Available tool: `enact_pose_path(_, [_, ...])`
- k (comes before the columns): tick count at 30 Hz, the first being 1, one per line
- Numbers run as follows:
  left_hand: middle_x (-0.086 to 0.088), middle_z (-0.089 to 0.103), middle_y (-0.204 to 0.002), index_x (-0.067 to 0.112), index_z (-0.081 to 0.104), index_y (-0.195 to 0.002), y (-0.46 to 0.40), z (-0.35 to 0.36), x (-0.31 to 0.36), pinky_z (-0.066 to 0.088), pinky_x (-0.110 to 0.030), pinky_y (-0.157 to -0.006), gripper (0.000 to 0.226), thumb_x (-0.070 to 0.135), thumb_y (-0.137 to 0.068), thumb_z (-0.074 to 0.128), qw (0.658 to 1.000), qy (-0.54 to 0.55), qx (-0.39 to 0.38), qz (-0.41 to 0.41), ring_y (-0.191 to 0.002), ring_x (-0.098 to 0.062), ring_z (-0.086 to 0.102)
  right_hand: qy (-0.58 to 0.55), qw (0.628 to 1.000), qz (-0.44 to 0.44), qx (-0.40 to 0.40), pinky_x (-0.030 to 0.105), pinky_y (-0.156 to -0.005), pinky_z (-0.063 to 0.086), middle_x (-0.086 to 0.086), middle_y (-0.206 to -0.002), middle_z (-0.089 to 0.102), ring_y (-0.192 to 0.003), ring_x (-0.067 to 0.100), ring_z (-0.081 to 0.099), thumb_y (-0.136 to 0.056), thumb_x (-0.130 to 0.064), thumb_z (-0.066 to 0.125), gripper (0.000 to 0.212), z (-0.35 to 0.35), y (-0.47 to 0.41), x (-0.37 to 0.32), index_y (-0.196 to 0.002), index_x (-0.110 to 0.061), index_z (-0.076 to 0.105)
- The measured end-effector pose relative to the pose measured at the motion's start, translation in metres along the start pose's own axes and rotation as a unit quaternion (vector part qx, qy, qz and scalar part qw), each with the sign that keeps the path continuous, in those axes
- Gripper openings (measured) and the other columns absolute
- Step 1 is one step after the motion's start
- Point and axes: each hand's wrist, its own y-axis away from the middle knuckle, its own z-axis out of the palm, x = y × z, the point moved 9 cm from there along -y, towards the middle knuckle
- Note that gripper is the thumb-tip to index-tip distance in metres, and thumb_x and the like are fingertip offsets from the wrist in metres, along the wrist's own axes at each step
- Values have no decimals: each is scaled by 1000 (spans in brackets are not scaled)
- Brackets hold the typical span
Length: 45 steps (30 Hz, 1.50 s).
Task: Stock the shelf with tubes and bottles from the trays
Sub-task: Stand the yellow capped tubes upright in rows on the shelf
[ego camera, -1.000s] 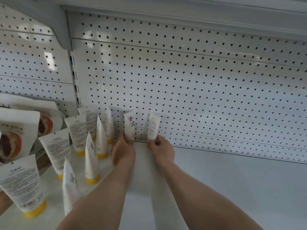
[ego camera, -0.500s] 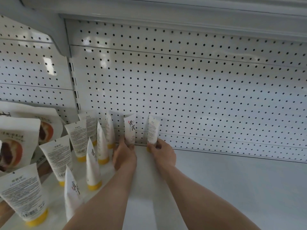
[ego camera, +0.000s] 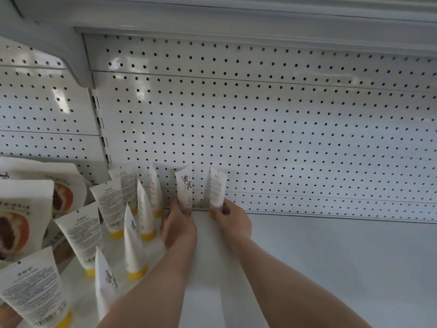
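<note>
I held two white tubes upright, caps down, against the pegboard back panel [ego camera: 283,138], presumably to start a new row right of the standing tubes [ego camera: 132,223]. My left hand [ego camera: 181,227] gripped the red-lettered tube [ego camera: 184,188] low, fingers curled round its base; my right hand [ego camera: 230,220] likewise pinched the print-side tube [ego camera: 217,188] above its yellow cap, on the shelf [ego camera: 331,268].

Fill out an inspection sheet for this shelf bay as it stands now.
Surface: white shelf, bare to the right.
Job's things: tube with red-black lettering and plain-print tube upright by the pegboard; yellow-capped tubes in rows to the left.
Clutter: snack pouches far left.
Hands: left hand grips the lettered tube; right hand grips the other.
Cables: nothing seen.
Surroundings: upper shelf overhead.
</note>
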Motion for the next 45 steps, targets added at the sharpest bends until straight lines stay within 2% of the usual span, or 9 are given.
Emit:
enact_pose_path(8, [-10, 58, -129, 31, 39, -142, 4, -1, 3, 45, -45, -95, 47, 35, -97, 53, 1000, -2, -13, -9, -120, -36, 53, 14, 1000, 15, -14, 37, -85, 52, -19, -96, 68, -95, 8, 63, -80, -57, 62, 37, 0, 0, 1, -113, -41, 62])
enact_pose_path(12, [-15, 57, -130, 19, 40, -138, 5, -4, -1, 46, -47, -96, 52, 37, -93, 60, 1000, 11, -15, -20, -122, -37, 51, -86, 993, 61, -42, 33, -94, 51, -19, -104, 69, -101, 4, 65, -78, -50, 77, 43, -3, 1, 5, -115, -33, 63])
enact_pose_path(16, [-26, 52, -132, 6, 41, -137, 11, -13, 4, 43, -48, -97, 60, 35, -91, 66, 996, 53, -24, -61, -125, -41, 47, -131, 984, 117, -17, 37, -103, 47, -3, -121, 66, -118, 18, 59, -82, -51, 76, 61, -33, 10, 18, -132, -20, 57])
enact_pose_path(21, [-23, 47, -143, 0, 39, -142, 53, -18, 34, 36, -44, -109, 72, 34, -88, 71, 996, 61, -28, -64, -131, -40, 44, -190, 969, 156, 13, 30, -86, 46, -3, -120, 60, -106, 17, 57, -87, -51, 69, 50, -90, 34, 32, -128, -26, 59])
enact_pose_path(23, [-22, 51, -138, 0, 44, -138, 82, -15, 55, 40, -42, -107, 66, 32, -88, 72, 989, 127, -33, -60, -126, -38, 49, -234, 957, 167, 25, 35, -90, 52, -4, -121, 60, -107, 20, 59, -84, -50, 71, 44, -117, 44, 42, -122, -29, 61])
enact_pose_path(29, [-3, 61, -95, 13, 60, -111, 199, 37, 118, 58, -43, -90, 27, 18, -87, 72, 904, 355, -182, -156, -82, -18, 60, -298, 934, 194, 44, 36, -81, 54, -1, -125, 61, -108, 20, 59, -86, -49, 71, 42, -222, 92, 84, -120, -25, 63])
enact_pose_path(32, [-4, 58, -95, 12, 60, -109, 278, 65, 157, 61, -38, -83, 28, 15, -86, 75, 845, 423, -265, -191, -82, -14, 55, -304, 927, 210, 67, 36, -84, 53, 1, -127, 59, -115, 22, 56, -87, -48, 70, 45, -290, 126, 118, -124, -23, 62])
enact_pose_path(42, [-8, 57, -99, 15, 65, -97, 527, 157, 237, 55, -31, -68, 15, 23, -87, 73, 792, 387, -438, -176, -90, -20, 58, -269, 914, 267, 146, 40, -89, 47, 1, -126, 58, -117, 24, 54, -91, -43, 67, 38, -491, 268, 269, -121, -21, 61])
enact_pose_path(45, [-8, 59, -95, 17, 65, -90, 595, 178, 239, 57, -31, -71, 7, 22, -89, 70, 789, 359, -466, -180, -87, -20, 60, -291, 892, 296, 176, 44, -90, 53, 0, -113, 60, -105, 23, 58, -81, -47, 73, 33, -524, 309, 319, -104, -25, 66])
